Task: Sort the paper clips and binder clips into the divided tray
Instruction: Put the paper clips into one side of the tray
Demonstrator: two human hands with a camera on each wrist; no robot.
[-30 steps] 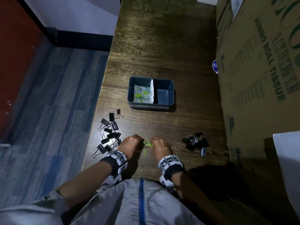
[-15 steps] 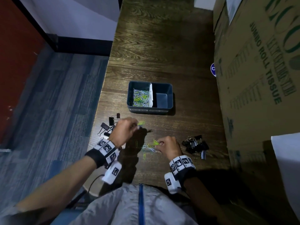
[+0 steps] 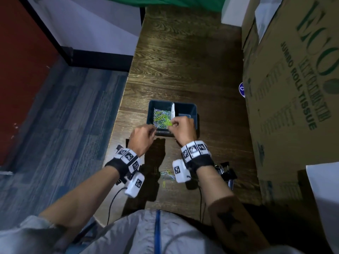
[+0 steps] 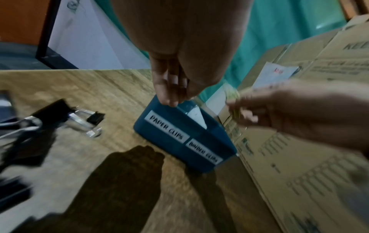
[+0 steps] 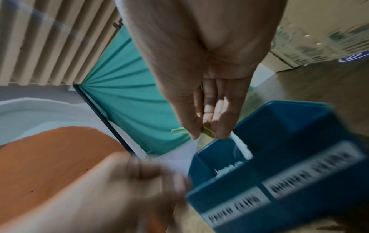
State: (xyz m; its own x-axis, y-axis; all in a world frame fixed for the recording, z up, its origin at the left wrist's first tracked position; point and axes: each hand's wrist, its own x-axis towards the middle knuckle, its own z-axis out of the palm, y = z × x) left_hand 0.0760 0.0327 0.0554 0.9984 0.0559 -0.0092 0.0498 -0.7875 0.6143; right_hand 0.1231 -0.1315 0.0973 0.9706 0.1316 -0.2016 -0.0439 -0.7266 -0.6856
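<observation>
The blue divided tray (image 3: 192, 109) sits mid-table; its left compartment holds a heap of coloured paper clips (image 3: 160, 118), and the right one looks empty. Front labels read PAPER CLIPS (image 4: 166, 126) and BINDER CLIPS (image 4: 203, 152). My right hand (image 3: 171, 124) hovers over the divider and pinches green paper clips (image 5: 179, 131). My left hand (image 3: 153, 132) is at the tray's near-left corner with its fingertips (image 4: 171, 96) bunched together; no clip shows in them. Several loose paper clips (image 3: 167, 174) lie near my wrists.
Black binder clips lie in two piles: one on the left (image 4: 66, 116), mostly hidden behind my left wrist in the head view, and one on the right (image 3: 224, 171). A big cardboard box (image 3: 293, 107) walls the table's right side. The table's left edge (image 3: 119, 129) drops to the floor.
Both hands have moved from the loose clips near the front edge up to the tray. The right hand has carried green paper clips over the left compartment; the left hand arrived first.
</observation>
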